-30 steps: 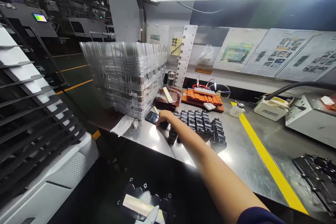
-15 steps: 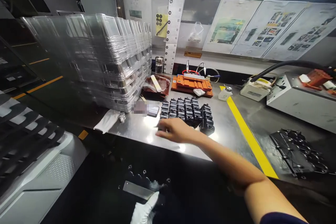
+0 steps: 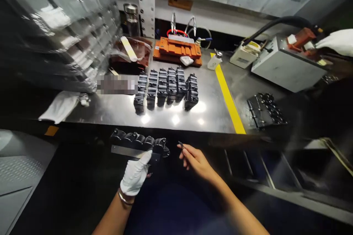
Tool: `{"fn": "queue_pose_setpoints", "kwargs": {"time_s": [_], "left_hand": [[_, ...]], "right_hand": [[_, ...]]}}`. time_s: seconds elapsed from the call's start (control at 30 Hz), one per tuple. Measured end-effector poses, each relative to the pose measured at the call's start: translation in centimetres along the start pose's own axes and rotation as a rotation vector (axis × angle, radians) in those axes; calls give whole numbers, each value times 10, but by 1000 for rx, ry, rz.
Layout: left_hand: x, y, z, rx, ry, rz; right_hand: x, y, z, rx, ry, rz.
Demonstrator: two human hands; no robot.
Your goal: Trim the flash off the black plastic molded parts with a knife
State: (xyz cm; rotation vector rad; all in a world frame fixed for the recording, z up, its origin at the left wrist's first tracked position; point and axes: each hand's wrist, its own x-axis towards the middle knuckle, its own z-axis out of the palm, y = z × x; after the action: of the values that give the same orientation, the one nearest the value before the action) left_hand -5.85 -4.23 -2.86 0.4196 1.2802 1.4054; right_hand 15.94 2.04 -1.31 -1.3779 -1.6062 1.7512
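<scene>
My left hand (image 3: pixel 135 176), in a white glove, grips a black moulded part (image 3: pixel 138 139) with a row of rounded humps. Its thumb presses on a flat grey strip (image 3: pixel 125 151) along the near side of the part. To the right of it my bare right hand (image 3: pixel 194 159) pinches a small dark pointed piece (image 3: pixel 181 144), like a blade tip; the rest is hidden in the fingers. A gap lies between this piece and the black part. Beyond both hands, several similar black parts (image 3: pixel 162 86) stand in rows on the metal bench (image 3: pixel 118 112).
Stacked clear plastic trays (image 3: pixel 79 25) rise at the left, with a white cloth (image 3: pixel 60 106) by the bench edge. An orange fixture (image 3: pixel 179 49) and a small white bottle (image 3: pixel 214 61) stand behind. At right are a grey box (image 3: pixel 286 66) and another person's gloved hand (image 3: pixel 338 42).
My right hand has drawn back from the bench towards the held part, now with the small dark piece between its fingers. My left hand has come up with the black part. The view has shifted.
</scene>
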Motion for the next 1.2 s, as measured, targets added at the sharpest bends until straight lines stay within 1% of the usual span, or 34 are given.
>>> {"fn": "queue_pose_setpoints", "kwargs": {"time_s": [0.03, 0.1, 0.17, 0.23, 0.37, 0.5, 0.57, 0.63, 0.77, 0.83, 0.9, 1.03, 1.1, 1.13, 1.2], "left_hand": [[-1, 1, 4, -7, -3, -26], [-5, 2, 12, -5, -16, -73], [-12, 3, 20, -9, -20, -81], [-20, 7, 28, -24, -21, -84], [-33, 14, 41, -32, -76, -117], [-37, 19, 48, -35, -144, -151], [-39, 19, 51, -28, -166, -187], [-41, 16, 54, -43, -169, -192], [-47, 5, 61, -138, -110, -172], [-50, -1, 63, -185, -98, -212], [-50, -7, 64, -250, -125, -301], [-45, -17, 62, -460, -277, -596], [-41, -20, 59, -540, -306, -686], [-40, -21, 57, -555, -305, -707], [-40, -21, 54, -538, -301, -705]], "right_hand": [[0, -2, -2, -40, 39, -108], [0, -5, -7, -138, 159, -320], [-2, -7, -14, -224, 205, -427], [-7, -7, -19, -260, 190, -470], [-19, -3, -27, -198, 122, -498], [-27, 2, -38, -214, 87, -566], [-30, 2, -42, -207, 78, -602], [-34, 1, -44, -170, 61, -626], [-39, 0, -42, -105, 81, -617], [-41, -1, -41, -78, 91, -583], [-42, -1, -41, -33, 85, -532], [-45, 1, -37, 37, 101, -491], [-44, 6, -37, -3, 164, -465], [-43, 9, -39, -61, 226, -430], [-41, 16, -49, -255, 386, -306]]}}
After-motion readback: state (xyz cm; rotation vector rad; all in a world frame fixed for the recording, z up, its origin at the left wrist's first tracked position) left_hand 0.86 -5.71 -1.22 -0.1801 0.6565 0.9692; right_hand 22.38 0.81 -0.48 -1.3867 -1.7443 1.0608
